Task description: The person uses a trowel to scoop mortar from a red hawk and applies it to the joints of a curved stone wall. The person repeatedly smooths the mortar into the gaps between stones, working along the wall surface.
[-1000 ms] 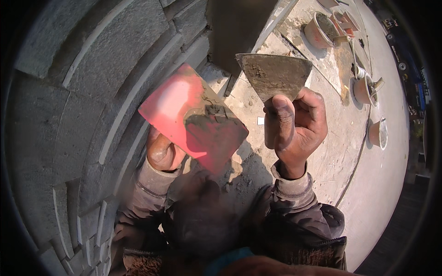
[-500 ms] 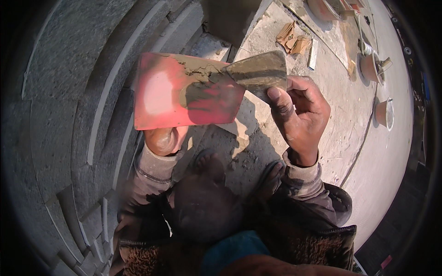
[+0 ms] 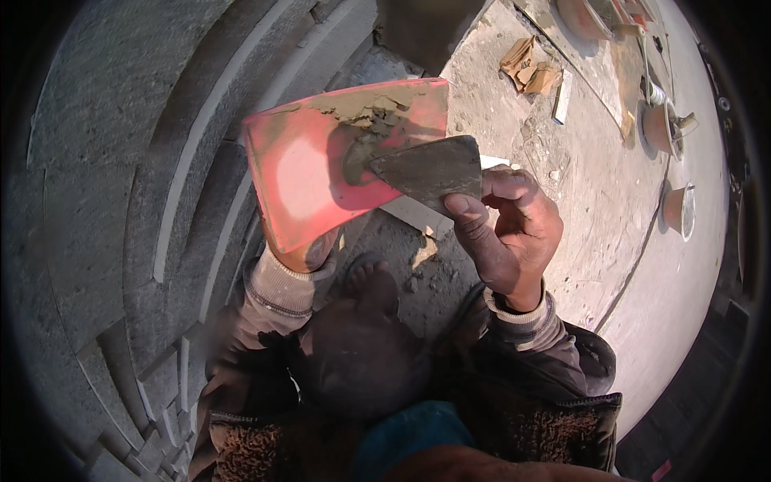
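My left hand [image 3: 309, 254] is closed beneath a red plastic mortar board [image 3: 291, 186], mostly hidden by it. Grey-brown mortar [image 3: 384, 112] lies along the board's far side and in a smeared patch near its middle. Between the thumb and fingers of my right hand [image 3: 524, 233] is a thin, dark metal scraper [image 3: 434, 167]. Its pointed left end overlaps the board beside the mortar patch; whether it touches cannot be made out.
Stepped grey stone blocks [image 3: 185, 136] rise on the left. Crumpled brown paper [image 3: 530, 66] and a pale strip [image 3: 563, 96] lie on the dusty floor. Buckets [image 3: 660, 128] stand at the right. My bare foot [image 3: 371, 277] is below the board, among small rubble.
The board has tilted, its right side rising and its near left corner dropping. The scraper has turned and moved left and down, further over the board, with my right hand.
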A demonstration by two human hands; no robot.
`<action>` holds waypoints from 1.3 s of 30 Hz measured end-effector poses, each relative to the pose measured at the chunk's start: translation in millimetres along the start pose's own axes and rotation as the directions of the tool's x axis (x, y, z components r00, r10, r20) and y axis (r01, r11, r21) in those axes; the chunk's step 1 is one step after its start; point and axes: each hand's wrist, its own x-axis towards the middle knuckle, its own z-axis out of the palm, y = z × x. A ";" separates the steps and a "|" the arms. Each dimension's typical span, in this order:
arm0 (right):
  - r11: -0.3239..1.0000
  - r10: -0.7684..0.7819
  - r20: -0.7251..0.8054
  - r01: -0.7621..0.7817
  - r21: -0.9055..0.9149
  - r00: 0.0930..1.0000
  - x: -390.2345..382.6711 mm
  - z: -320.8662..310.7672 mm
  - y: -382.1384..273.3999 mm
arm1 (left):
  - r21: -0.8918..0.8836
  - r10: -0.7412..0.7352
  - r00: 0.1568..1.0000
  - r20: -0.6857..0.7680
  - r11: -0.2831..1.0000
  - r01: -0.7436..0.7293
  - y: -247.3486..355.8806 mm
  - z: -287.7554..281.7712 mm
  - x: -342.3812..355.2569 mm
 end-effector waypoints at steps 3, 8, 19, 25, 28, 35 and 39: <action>0.989 -0.080 -0.068 0.071 -0.129 0.994 1.4 2.1 2.6 | 0.183 0.009 0.999 -0.036 0.983 -0.002 -15.0 -27.3 -10.0; 0.948 -0.248 -0.200 0.194 -0.252 0.948 11.3 0.2 4.8 | -0.131 0.018 0.999 0.037 0.991 -0.013 -7.1 -24.0 -21.6; 0.977 -0.214 -0.574 0.159 -0.145 0.790 102.5 63.2 13.3 | 0.399 0.114 0.962 0.250 0.893 -0.209 2.6 -44.1 -29.4; 0.967 -0.249 -0.555 0.173 -0.187 0.794 123.5 75.5 11.0 | 0.329 0.184 0.965 0.188 0.914 -0.238 -4.0 -56.0 -47.3; 0.973 -0.229 -0.593 0.172 -0.151 0.772 128.7 79.8 5.3 | 0.380 0.210 0.959 0.191 0.885 -0.269 -4.7 -58.9 -50.2; 0.971 -0.241 -0.629 0.190 -0.148 0.739 137.6 79.8 -6.9 | 0.501 0.145 0.972 0.188 0.837 -0.221 -10.4 -68.9 -64.5; 0.973 -0.226 -0.655 0.197 -0.120 0.721 143.6 78.9 -10.2 | 0.522 0.163 0.961 0.226 0.812 -0.260 -6.5 -69.1 -67.1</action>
